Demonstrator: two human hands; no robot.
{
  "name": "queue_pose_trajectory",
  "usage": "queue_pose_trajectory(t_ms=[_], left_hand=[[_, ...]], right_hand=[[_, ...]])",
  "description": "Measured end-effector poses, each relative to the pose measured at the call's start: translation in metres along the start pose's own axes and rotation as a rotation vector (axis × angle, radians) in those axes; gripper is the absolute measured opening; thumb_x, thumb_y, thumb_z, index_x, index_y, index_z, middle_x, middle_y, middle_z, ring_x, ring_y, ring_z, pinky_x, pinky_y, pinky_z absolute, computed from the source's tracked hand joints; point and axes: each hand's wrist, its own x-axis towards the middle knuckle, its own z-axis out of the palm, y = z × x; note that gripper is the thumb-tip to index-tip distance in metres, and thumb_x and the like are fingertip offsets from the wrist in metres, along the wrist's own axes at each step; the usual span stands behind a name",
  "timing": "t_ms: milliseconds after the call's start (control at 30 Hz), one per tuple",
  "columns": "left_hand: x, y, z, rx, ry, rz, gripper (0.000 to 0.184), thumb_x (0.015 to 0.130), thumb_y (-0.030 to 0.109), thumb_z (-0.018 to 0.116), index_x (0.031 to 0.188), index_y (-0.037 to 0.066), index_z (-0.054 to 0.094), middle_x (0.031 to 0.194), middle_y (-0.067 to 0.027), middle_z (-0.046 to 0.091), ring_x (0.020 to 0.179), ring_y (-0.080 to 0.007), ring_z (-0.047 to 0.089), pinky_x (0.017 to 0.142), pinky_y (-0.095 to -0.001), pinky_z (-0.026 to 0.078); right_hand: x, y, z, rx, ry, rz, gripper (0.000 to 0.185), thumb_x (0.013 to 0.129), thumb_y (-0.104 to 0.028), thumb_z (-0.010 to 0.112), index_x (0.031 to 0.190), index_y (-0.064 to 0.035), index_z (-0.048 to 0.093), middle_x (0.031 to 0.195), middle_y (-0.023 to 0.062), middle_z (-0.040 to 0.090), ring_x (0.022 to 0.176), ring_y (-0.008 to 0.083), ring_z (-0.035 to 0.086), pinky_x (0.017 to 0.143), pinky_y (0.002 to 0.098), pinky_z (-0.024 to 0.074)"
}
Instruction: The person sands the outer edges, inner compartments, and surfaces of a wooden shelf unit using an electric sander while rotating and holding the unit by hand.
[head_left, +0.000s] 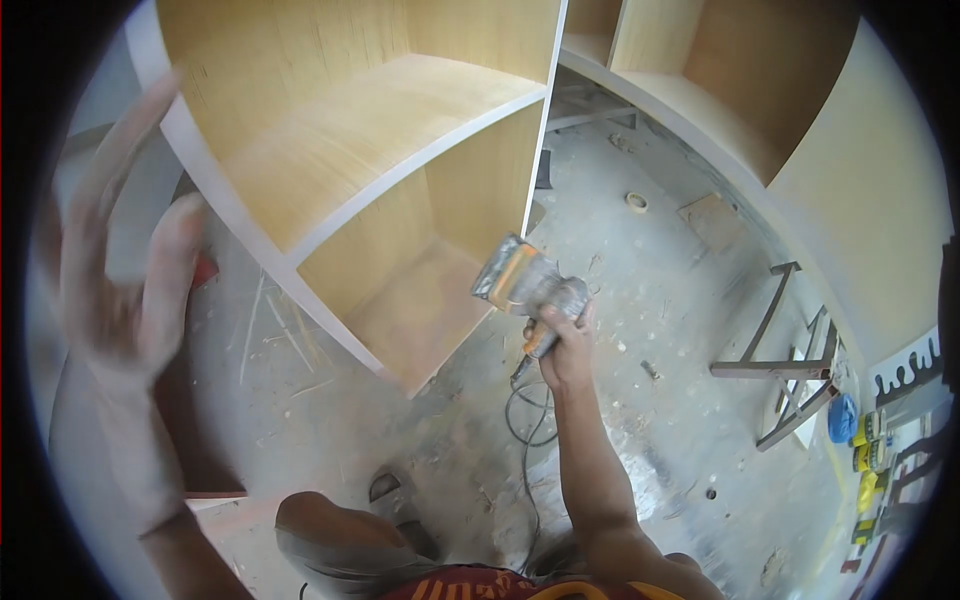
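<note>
My right hand (566,340) is wrapped round the handle of a dusty orange and grey power sander (530,285), held at the lower right edge of a wooden cabinet (385,190). A cord (527,460) hangs from the sander to the floor. On the left my left hand (130,270) is raised, its fingers apart and nothing in it, near the white front edge of the cabinet. That hand is slightly blurred. The cabinet has pale wood compartments split by a white-edged shelf (400,170).
Another cabinet (760,90) stands at the upper right. A brown metal stand (775,370) is at the right, with a blue roll (842,418) and yellow cans (866,455) beyond it. A tape roll (637,203) lies on the dusty floor (620,440).
</note>
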Motion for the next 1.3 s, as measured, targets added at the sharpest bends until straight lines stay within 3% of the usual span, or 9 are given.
queue_pose_trajectory(t_ms=[67, 167, 300, 333, 567, 633, 867, 1167, 1300], left_hand=[[0.027, -0.015, 0.004, 0.15, -0.043, 0.153, 0.049, 0.092, 0.041, 0.078, 0.126, 0.006, 0.077, 0.135, -0.0199, 0.071, 0.142, -0.0425, 0.055, 0.122, -0.0568, 0.042], [0.051, -0.002, 0.017, 0.032, -0.262, 0.264, 0.058, 0.074, 0.04, 0.085, 0.118, 0.003, 0.077, 0.122, -0.0152, 0.074, 0.14, -0.0379, 0.057, 0.127, -0.0561, 0.036], [0.055, -0.01, 0.018, 0.117, -0.66, 0.277, 0.053, 0.056, 0.034, 0.087, 0.095, 0.0, 0.073, 0.097, -0.01, 0.07, 0.119, -0.0321, 0.064, 0.125, -0.0531, 0.036], [0.048, -0.016, 0.028, 0.073, -0.538, 0.334, 0.048, 0.057, 0.033, 0.086, 0.088, 0.001, 0.068, 0.09, -0.0094, 0.064, 0.108, -0.0317, 0.063, 0.118, -0.0524, 0.04], [0.039, -0.025, 0.047, 0.016, -0.283, 0.449, 0.044, 0.059, 0.034, 0.082, 0.076, 0.004, 0.055, 0.08, -0.0093, 0.05, 0.089, -0.0307, 0.054, 0.096, -0.0485, 0.044], [0.035, -0.027, 0.051, 0.038, -0.26, 0.456, 0.044, 0.062, 0.036, 0.08, 0.076, 0.003, 0.054, 0.081, -0.01, 0.05, 0.09, -0.0312, 0.054, 0.095, -0.049, 0.045], [0.04, -0.023, 0.051, 0.072, -0.239, 0.478, 0.044, 0.071, 0.042, 0.074, 0.076, 0.003, 0.055, 0.083, -0.0115, 0.051, 0.088, -0.032, 0.056, 0.093, -0.0507, 0.045], [0.052, -0.042, 0.053, 0.12, -0.503, 0.48, 0.039, 0.076, 0.032, 0.085, 0.083, -0.002, 0.066, 0.087, -0.0103, 0.062, 0.091, -0.0278, 0.064, 0.094, -0.0445, 0.052], [0.048, -0.038, 0.056, 0.169, -0.425, 0.537, 0.04, 0.076, 0.036, 0.084, 0.082, 0.0, 0.066, 0.085, -0.0088, 0.061, 0.089, -0.0268, 0.062, 0.093, -0.0445, 0.05]], right_hand=[[0.021, 0.001, 0.01, -0.383, -0.04, -0.158, 0.067, 0.084, -0.013, 0.086, 0.141, -0.0105, 0.05, 0.117, 0.0135, 0.061, 0.096, 0.0247, 0.067, 0.051, 0.0308, 0.0569], [0.042, -0.006, 0.054, -1.123, 0.144, -0.486, 0.081, 0.079, -0.018, 0.091, 0.146, -0.0088, 0.046, 0.129, 0.0191, 0.054, 0.113, 0.0311, 0.06, 0.074, 0.0388, 0.0609], [0.089, -0.008, 0.095, -1.165, 0.15, -0.812, 0.095, 0.073, -0.02, 0.096, 0.151, -0.0059, 0.044, 0.136, 0.0225, 0.048, 0.133, 0.0412, 0.041, 0.111, 0.0525, 0.0414], [0.101, -0.008, 0.101, -1.127, 0.138, -0.887, 0.096, 0.072, -0.02, 0.096, 0.151, -0.0051, 0.044, 0.135, 0.023, 0.049, 0.135, 0.0439, 0.037, 0.117, 0.0554, 0.0331], [0.125, 0.021, 0.102, -1.192, 0.174, -1.02, 0.096, 0.073, -0.021, 0.096, 0.152, -0.005, 0.043, 0.144, 0.0267, 0.045, 0.138, 0.0459, 0.036, 0.115, 0.0542, 0.0382], [0.102, 0.041, 0.084, -1.247, 0.34, -0.755, 0.096, 0.074, -0.02, 0.095, 0.153, -0.0056, 0.042, 0.146, 0.0294, 0.039, 0.14, 0.046, 0.035, 0.116, 0.0539, 0.0387], [0.093, 0.11, 0.016, -1.266, 0.436, -0.526, 0.094, 0.076, -0.017, 0.093, 0.154, -0.0055, 0.042, 0.143, 0.0309, 0.038, 0.134, 0.046, 0.04, 0.114, 0.0536, 0.0393], [0.127, 0.028, 0.093, -1.348, 0.305, -1.031, 0.092, 0.071, -0.021, 0.096, 0.15, -0.0128, 0.051, 0.14, 0.0249, 0.045, 0.129, 0.0448, 0.049, 0.105, 0.0504, 0.0508], [0.12, 0.006, 0.062, -1.49, 0.169, -0.893, 0.089, 0.069, -0.024, 0.097, 0.148, -0.0169, 0.055, 0.139, 0.0219, 0.046, 0.123, 0.0418, 0.058, 0.098, 0.0495, 0.0571]])
